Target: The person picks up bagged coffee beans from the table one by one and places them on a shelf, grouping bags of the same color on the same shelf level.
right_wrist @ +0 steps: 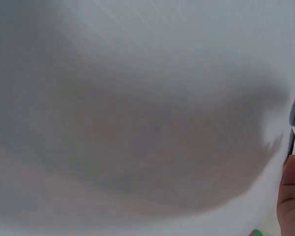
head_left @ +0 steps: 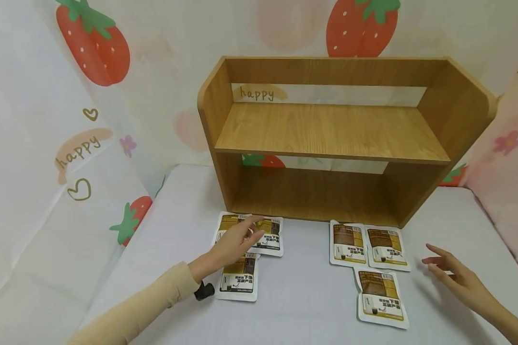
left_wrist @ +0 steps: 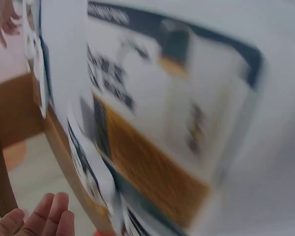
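My left hand (head_left: pixel 235 242) reaches over the left group of white, brown and gold flat packets, its fingers loosely bent with nothing between them. It partly covers a back left packet (head_left: pixel 228 222) and the packet beside it (head_left: pixel 274 235); a third packet (head_left: pixel 238 282) lies below the wrist. In the left wrist view a blurred packet (left_wrist: pixel 152 132) looms large, the fingers (left_wrist: pixel 54 214) at lower left. To the right lie a packet (head_left: pixel 348 243), another beside it (head_left: pixel 387 247) and one in front (head_left: pixel 381 299). Right of these, my right hand (head_left: pixel 455 278) hovers empty, fingers relaxed.
A two-tier wooden shelf (head_left: pixel 332 132) stands at the back of the white-covered table (head_left: pixel 302 297), behind the packets. A strawberry-printed cloth (head_left: pixel 164 86) hangs behind and at the sides. A black band (head_left: pixel 205 291) shows at my left wrist.
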`<state>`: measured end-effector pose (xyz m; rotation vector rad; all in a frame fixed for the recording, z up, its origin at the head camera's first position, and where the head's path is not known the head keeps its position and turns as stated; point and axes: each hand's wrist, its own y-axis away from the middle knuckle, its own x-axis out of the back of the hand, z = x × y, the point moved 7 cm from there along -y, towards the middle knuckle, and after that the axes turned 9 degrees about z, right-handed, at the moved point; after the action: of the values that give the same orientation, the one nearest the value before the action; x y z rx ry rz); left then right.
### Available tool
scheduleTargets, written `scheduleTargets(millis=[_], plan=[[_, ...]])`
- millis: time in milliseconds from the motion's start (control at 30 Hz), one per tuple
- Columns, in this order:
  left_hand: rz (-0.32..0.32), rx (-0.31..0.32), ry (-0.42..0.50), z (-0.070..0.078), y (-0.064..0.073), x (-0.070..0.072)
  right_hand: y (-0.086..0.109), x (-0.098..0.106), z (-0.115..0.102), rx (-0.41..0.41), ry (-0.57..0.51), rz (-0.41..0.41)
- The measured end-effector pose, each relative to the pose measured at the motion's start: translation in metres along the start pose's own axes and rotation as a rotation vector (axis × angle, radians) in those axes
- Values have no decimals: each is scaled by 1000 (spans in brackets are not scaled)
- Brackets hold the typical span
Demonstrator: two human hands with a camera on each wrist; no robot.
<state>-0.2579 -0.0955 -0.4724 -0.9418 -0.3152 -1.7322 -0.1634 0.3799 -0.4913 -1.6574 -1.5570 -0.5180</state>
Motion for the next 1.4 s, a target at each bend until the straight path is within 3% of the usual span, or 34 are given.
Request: scheduleTargets(millis=[367, 867, 1267, 1400], plan=[[-231, -14, 127, 35, 1, -49, 12, -27, -14, 113, -218, -112], [-455, -91, 233, 83, 6, -104, 20, -47, -15, 108, -361, -339], [-645, 19, 381, 109, 15, -152, 26, -48, -27, 188, -568, -434], [-665, 38, 415, 114, 16, -166, 29, -49, -27, 167, -582, -439]])
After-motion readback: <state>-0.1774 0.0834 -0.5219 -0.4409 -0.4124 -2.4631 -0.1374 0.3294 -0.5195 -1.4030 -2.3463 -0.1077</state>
